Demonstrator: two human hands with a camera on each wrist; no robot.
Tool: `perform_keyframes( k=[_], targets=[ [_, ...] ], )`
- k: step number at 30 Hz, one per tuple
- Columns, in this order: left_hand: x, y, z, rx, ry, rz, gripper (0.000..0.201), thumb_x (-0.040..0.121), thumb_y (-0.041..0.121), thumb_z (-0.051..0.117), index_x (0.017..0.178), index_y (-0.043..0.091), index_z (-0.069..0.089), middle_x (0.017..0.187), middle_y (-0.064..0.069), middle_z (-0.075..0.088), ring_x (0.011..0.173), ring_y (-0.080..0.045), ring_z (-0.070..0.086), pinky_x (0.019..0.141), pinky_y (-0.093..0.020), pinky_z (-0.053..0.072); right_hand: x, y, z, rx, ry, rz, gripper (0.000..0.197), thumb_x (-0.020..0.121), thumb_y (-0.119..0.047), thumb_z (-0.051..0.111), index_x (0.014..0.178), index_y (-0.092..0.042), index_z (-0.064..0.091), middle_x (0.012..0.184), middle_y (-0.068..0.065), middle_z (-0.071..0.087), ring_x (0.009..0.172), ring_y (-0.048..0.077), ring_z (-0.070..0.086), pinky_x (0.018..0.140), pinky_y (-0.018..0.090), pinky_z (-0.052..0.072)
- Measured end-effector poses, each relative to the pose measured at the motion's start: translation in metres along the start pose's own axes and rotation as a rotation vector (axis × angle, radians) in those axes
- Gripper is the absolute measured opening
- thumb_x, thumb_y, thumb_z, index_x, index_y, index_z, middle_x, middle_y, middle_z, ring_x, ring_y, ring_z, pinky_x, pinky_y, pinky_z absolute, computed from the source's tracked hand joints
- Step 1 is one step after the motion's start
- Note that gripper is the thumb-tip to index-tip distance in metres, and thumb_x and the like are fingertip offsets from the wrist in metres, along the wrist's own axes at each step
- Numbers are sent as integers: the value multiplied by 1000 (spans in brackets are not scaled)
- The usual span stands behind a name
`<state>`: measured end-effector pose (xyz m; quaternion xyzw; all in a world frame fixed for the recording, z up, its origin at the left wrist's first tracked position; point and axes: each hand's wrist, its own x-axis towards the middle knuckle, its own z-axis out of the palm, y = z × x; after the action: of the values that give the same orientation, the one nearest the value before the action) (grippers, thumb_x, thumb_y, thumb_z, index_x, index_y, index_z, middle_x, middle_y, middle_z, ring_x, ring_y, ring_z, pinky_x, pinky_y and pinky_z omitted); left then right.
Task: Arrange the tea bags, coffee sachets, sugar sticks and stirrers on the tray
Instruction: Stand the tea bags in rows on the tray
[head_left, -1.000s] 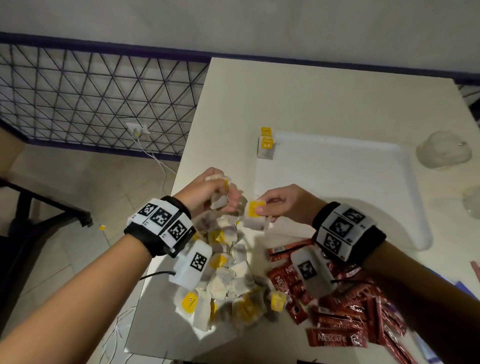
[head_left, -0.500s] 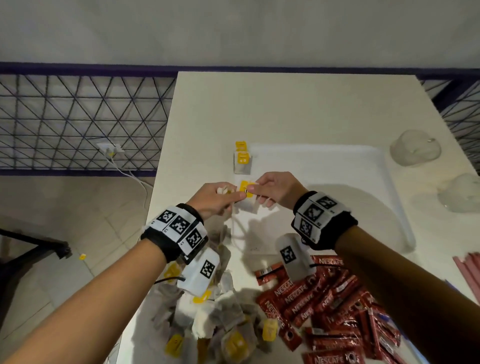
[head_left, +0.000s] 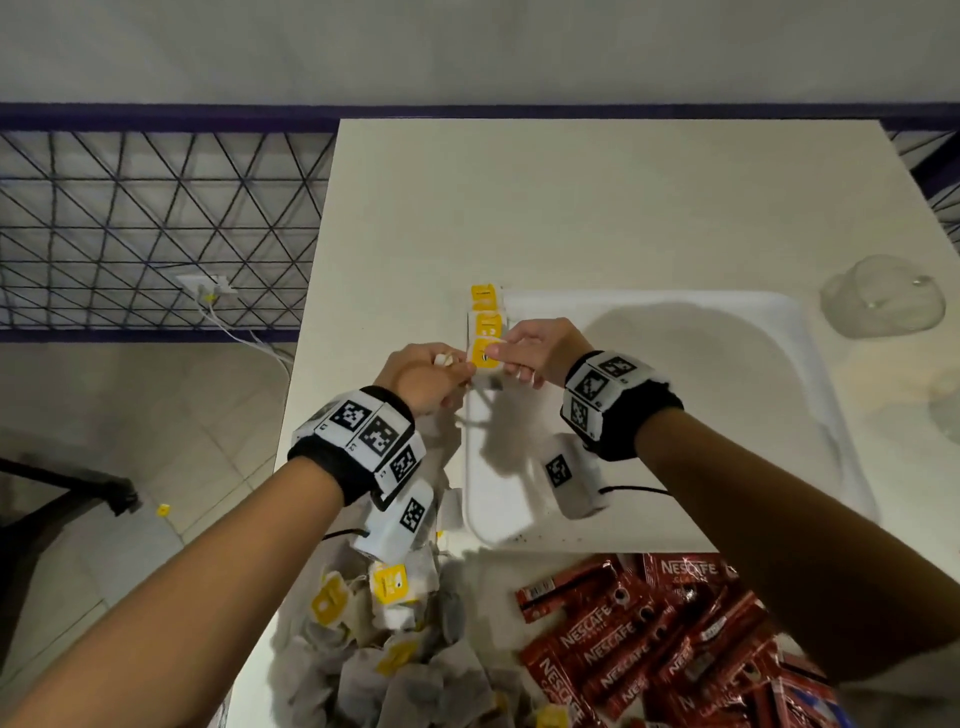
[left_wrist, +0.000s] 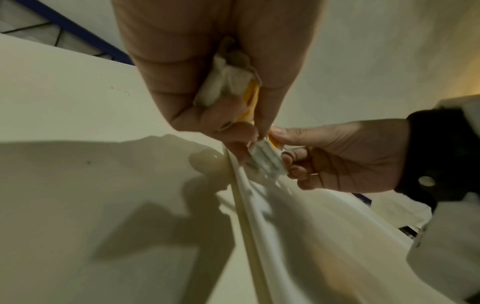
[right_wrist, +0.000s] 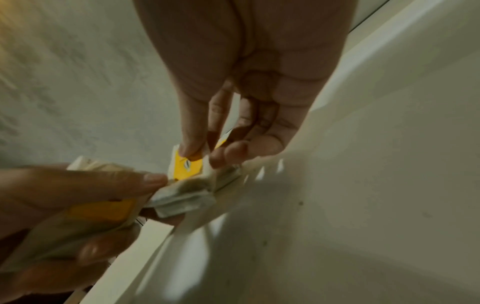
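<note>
Pinched between thumb and fingertips of the right hand (head_left: 535, 351), a tea bag (head_left: 487, 358) with a yellow tag is held over the left rim of the tray (head_left: 810, 364); this grip is closed on the tag, the remaining fingers loosely curled. A bunch of tea bags (left_wrist: 228, 80) is clutched in the left hand (head_left: 423, 376), whose fingers are wrapped round it, its thumb tip touching the bag held by the right hand. Two more tagged bags (head_left: 485, 312) are lined up just beyond, along the tray's left edge. A heap of tea bags (head_left: 384, 639) and red coffee sachets (head_left: 639, 639) is spread on the bench (head_left: 597, 208) nearer the person.
</note>
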<state>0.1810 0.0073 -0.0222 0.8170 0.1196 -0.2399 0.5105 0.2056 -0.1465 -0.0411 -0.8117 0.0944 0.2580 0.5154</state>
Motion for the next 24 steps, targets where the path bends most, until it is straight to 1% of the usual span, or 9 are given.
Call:
perform_keyframes(
  k=[5,8,10,13,16,18,19,21,24],
  targets=[
    [11,3,-4,44,61,53,5,84,5,60,84,8,65,69,-3,60,32,2,45,33,-8,28,17,2,-5,-90,68,1,17,78,-28,73,81,-16,62,61,-5,53,53,7,46,39,5,34],
    [17,-1,-1,117,29,96,6,81,11,67,84,5,66,71,7,59,43,7,49,40,-3,31,23,4,-3,-113,102,-19,22,77,-29,74,89,-14,65,62,-9,50,56,3,45,39,3,34],
    [20,-3,2,192,21,95,15,78,18,73,85,8,65,71,10,57,56,4,49,47,-2,34,24,5,-1,-127,117,-24,26,77,-30,74,91,-9,67,62,-8,50,58,7,47,38,4,35],
    [19,-3,6,269,25,98,18,77,22,74,83,11,62,68,9,54,67,-8,49,50,0,35,25,5,-1,-169,130,-12,25,76,-34,74,82,-12,63,60,-6,50,55,9,46,40,8,35],
    [13,4,2,198,40,56,18,80,22,72,83,12,58,66,9,52,59,-6,49,42,-3,34,21,2,-3,-171,158,49,32,75,-41,73,72,-15,54,62,-3,54,55,10,47,53,19,41],
    [9,7,-4,77,-58,-16,18,80,18,73,84,15,55,64,6,55,49,-4,49,39,-9,37,12,-1,-4,-140,201,20,33,76,-42,70,67,-20,48,63,-3,56,57,11,49,58,23,41],
    [6,9,-8,-18,-159,-44,18,80,8,70,85,14,54,62,5,58,45,-4,49,39,-12,39,5,-4,-4,-97,193,-26,31,77,-40,70,68,-21,47,62,-3,55,55,10,49,58,23,40],
    [-3,11,-13,-182,-343,-29,24,80,-13,60,85,9,52,58,3,61,45,-4,53,43,-13,44,-15,-12,-3,2,85,-129,19,80,-31,70,77,-23,52,64,-3,53,48,5,49,53,21,38],
    [-16,10,-19,-254,-464,46,26,79,-20,55,76,5,59,60,1,66,54,-6,63,54,-16,51,-42,-22,-1,44,-115,-204,18,81,-19,69,96,-21,60,68,-2,51,41,-2,46,49,18,37]
  ],
)
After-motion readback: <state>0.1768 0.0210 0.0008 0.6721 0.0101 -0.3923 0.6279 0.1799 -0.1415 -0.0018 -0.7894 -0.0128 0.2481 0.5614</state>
